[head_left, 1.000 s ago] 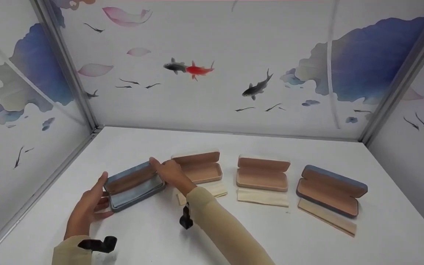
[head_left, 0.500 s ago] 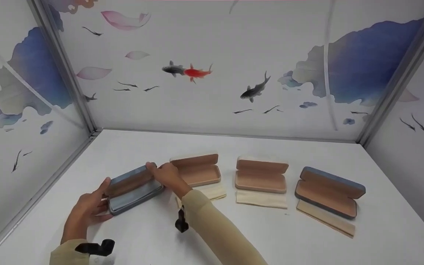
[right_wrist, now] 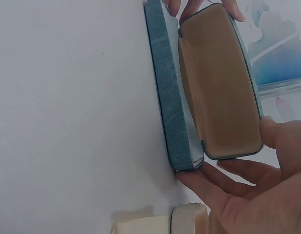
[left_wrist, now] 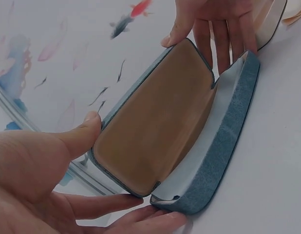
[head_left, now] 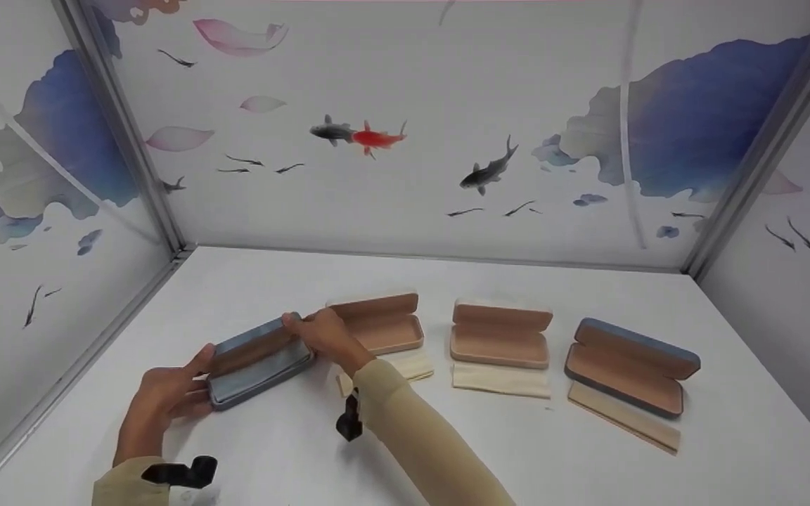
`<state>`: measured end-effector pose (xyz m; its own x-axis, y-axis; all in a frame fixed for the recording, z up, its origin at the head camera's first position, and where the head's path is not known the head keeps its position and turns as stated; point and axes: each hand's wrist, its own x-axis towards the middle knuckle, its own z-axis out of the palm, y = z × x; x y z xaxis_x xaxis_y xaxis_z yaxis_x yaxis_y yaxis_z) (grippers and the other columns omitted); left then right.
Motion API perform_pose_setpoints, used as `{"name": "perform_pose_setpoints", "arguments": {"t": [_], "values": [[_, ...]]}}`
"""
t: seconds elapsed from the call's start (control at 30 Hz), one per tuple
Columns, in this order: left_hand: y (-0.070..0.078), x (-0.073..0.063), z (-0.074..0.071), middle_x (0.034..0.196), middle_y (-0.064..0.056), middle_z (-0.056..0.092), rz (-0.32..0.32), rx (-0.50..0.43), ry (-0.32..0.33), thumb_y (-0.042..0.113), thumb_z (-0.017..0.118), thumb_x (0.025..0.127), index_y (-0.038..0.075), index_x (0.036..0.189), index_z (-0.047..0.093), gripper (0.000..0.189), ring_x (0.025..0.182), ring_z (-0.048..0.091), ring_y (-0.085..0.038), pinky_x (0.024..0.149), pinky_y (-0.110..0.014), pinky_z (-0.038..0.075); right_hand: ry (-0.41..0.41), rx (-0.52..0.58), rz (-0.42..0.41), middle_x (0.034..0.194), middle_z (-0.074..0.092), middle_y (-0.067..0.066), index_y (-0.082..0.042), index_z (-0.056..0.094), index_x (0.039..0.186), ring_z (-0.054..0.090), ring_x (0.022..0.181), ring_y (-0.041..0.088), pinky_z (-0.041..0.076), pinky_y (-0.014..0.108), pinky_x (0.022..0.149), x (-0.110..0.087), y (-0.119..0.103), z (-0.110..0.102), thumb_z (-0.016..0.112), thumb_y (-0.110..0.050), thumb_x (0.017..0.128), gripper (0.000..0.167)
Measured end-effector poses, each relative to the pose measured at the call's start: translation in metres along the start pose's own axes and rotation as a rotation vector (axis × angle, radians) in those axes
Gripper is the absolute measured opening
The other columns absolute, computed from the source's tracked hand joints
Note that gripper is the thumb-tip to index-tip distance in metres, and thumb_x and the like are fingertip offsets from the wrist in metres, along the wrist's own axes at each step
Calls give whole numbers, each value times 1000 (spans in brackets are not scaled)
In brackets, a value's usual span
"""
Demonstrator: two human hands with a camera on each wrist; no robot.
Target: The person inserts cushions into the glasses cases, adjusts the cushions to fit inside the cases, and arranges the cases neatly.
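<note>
In the head view a blue glasses case stands with its lid raised at the left of the table. A pale blue cloth lies in its base, and the lid's lining is brown. My left hand grips the case's left end, thumb on the lid's back edge and fingers around the side and base. At the opposite end my right hand holds it likewise, with the thumb behind the lid and fingers along the end, as the right wrist view shows.
To the right are three more raised-lid cases: a cream one, another cream one and a blue one. Before them lie folded cream cloths and a tan cloth. Printed walls enclose the table.
The lid of the blue case has tipped slightly forward over its base. My left hand's fingers have drawn in closer to the case's end; the right hand stays at its end.
</note>
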<state>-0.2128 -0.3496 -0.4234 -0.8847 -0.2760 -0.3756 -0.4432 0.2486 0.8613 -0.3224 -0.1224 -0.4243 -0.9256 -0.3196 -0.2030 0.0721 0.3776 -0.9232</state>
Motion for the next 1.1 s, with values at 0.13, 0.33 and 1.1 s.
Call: {"name": "perform_pose_setpoints", "arguments": {"t": [0.13, 0.33, 1.1], "values": [[1, 0, 0, 143, -37, 48, 1, -17, -4, 63, 60, 91, -20, 147, 27, 105, 97, 73, -21, 78, -27, 61, -6, 21, -19, 89, 51, 5, 1, 66, 112, 52, 89, 18, 42, 33, 78, 0, 1, -3, 65, -45, 96, 49], [1, 0, 1, 152, -37, 35, 2, -23, -27, 60, 60, 92, -20, 149, 19, 106, 129, 58, -38, 83, -27, 60, 18, 11, -34, 116, 66, 8, 3, 67, 122, 57, 103, 15, 50, 33, 94, -1, 4, -3, 66, -46, 95, 55], [-3, -3, -9, 133, -31, 61, 53, 10, -114, 45, 71, 92, -18, 147, 30, 93, 96, 76, -19, 85, -30, 60, 49, 98, 29, 100, 58, 0, -7, 71, 96, 54, 101, 16, 45, 31, 84, -2, 14, 3, 73, -35, 93, 28]]}}
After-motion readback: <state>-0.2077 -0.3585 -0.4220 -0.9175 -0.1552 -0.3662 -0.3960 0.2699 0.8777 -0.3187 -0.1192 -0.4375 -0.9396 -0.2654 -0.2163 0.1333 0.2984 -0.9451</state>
